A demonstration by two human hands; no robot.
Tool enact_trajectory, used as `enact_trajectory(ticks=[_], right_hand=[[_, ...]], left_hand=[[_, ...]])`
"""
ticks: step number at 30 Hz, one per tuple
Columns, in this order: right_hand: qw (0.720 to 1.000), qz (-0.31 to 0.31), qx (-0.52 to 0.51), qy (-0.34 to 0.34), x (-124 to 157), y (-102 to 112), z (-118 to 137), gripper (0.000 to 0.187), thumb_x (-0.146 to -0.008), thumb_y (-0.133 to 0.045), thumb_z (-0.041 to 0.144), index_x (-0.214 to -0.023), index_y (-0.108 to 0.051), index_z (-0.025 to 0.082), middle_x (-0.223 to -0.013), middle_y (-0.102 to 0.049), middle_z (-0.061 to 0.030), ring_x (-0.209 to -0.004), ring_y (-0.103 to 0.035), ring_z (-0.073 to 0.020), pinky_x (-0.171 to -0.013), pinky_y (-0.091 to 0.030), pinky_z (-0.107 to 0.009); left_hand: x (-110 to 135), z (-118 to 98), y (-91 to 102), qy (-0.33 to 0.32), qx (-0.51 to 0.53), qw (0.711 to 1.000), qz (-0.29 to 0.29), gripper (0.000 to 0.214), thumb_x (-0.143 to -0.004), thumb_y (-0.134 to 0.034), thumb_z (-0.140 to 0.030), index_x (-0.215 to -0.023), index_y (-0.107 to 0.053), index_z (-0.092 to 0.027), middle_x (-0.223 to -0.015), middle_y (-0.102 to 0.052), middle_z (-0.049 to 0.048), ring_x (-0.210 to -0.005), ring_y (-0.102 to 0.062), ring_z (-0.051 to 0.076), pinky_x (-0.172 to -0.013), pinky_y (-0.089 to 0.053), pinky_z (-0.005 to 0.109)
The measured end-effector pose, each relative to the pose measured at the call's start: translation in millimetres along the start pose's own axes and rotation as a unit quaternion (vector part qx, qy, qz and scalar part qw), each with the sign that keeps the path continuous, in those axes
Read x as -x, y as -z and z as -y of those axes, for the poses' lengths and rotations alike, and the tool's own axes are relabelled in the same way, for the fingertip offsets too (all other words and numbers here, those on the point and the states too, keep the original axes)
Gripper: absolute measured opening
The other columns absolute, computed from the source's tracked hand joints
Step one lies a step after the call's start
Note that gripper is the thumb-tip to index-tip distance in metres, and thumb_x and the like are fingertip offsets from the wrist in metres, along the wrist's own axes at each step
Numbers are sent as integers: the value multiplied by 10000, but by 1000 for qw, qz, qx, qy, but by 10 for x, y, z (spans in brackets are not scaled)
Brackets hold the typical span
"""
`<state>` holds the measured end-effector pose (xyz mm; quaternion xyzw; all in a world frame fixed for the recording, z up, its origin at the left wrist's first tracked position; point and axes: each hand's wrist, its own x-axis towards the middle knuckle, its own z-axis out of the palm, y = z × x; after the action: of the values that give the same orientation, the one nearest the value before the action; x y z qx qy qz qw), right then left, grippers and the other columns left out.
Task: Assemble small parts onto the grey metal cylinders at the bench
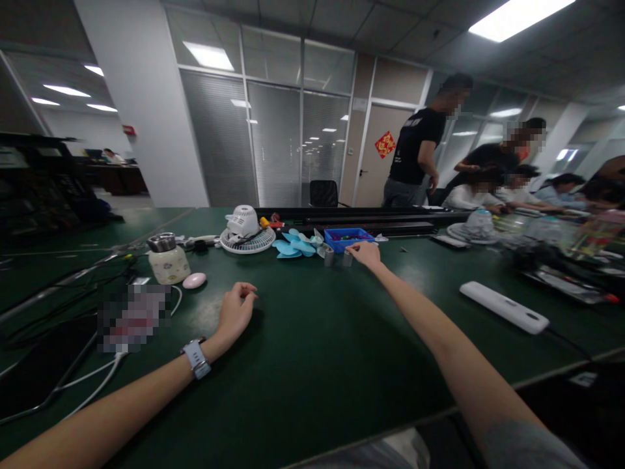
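My right hand (367, 254) reaches far across the green table, with thumb and fingers pinched at the top of a small grey cylinder (347, 259). A second grey cylinder (329, 257) stands just left of it. Behind my fingers is a blue tray (336, 245) holding small dark and purple parts. My left hand (237, 307) rests on the table at the left, fingers loosely curled, a gap between thumb and forefinger, and nothing visible in it. Left of the cylinders lie light-blue fan blades (294, 245). A white fan body (243, 223) sits on its round grille (247, 242).
At left are a flask (168, 259), a pink oval object (194, 281), a blurred-out device (134, 318) and white cables. A white power strip (504, 307) lies at right. Long black bars (361, 221) line the far edge. Several people are beyond, at right.
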<state>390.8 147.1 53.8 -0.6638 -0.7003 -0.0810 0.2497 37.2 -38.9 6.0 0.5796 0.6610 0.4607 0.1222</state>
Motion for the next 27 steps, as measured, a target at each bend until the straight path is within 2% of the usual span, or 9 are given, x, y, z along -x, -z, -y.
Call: enact_trajectory(ticks=[2, 7, 12, 17, 20, 23, 27], right_hand=[[1000, -4, -2, -1, 25, -6, -9, 376, -888, -499, 525, -974, -766, 274, -932, -743, -78, -901, -639, -256, -821, -412, -363], [993, -106, -14, 56, 76, -37, 79, 420, -924, -427, 529, -1064, -732, 277, -1182, -670, -69, -1149, -500, -281, -975, -307, -453], [988, -46, -8, 146, 80, -182, 296, 487, -816, -520, 668, -1046, -737, 298, -1361, -543, -76, -1291, -348, -302, -1027, -235, -469], [992, -32, -8, 123, 96, -320, 376, 521, -755, -586, 682, -1096, -713, 309, -1359, -535, -77, -1297, -333, -306, -1039, -210, -477], [993, -12, 1, 118, 101, -366, 367, 591, -722, -598, 702, -1116, -704, 274, -1344, -538, -105, -1286, -340, -320, -1029, -218, -495], [995, -12, -9, 101, 103, -379, 380, 528, -753, -576, 681, -1022, -737, 256, -1318, -553, -105, -1286, -338, -324, -1028, -210, -503], [991, -56, -63, 107, 243, -330, 486, 424, -726, -643, 638, -877, -754, 258, -1296, -563, -87, -1310, -319, -320, -1052, -175, -505]], left_hand=[[-7, 28, -12, -5, -2, 1000, 0, 185, -762, -473, -300, -899, -567, -219, -851, -683, 39, -855, -636, 231, -775, -477, 348], [-6, 29, -19, -5, -2, 1000, -1, 187, -762, -460, -299, -892, -567, -218, -856, -676, 40, -861, -625, 230, -809, -471, 362], [3, 5, -2, 1, 1, 1000, 3, 205, -750, -462, -306, -898, -568, -211, -858, -673, 47, -845, -628, 231, -779, -474, 353], [-2, 47, -14, -3, 0, 1000, 10, 214, -777, -451, -315, -924, -562, -206, -871, -681, 53, -856, -639, 233, -768, -477, 356], [-6, 57, -28, -5, 1, 1000, 12, 205, -782, -448, -299, -927, -559, -207, -871, -678, 51, -876, -635, 231, -781, -475, 356], [-6, 51, -32, -7, 0, 1000, 11, 193, -782, -450, -283, -925, -555, -209, -870, -669, 47, -884, -626, 229, -796, -471, 360], [22, 8, -16, -25, -7, 1000, 11, 189, -793, -449, -282, -932, -557, -210, -881, -670, 47, -906, -612, 233, -804, -464, 369]])
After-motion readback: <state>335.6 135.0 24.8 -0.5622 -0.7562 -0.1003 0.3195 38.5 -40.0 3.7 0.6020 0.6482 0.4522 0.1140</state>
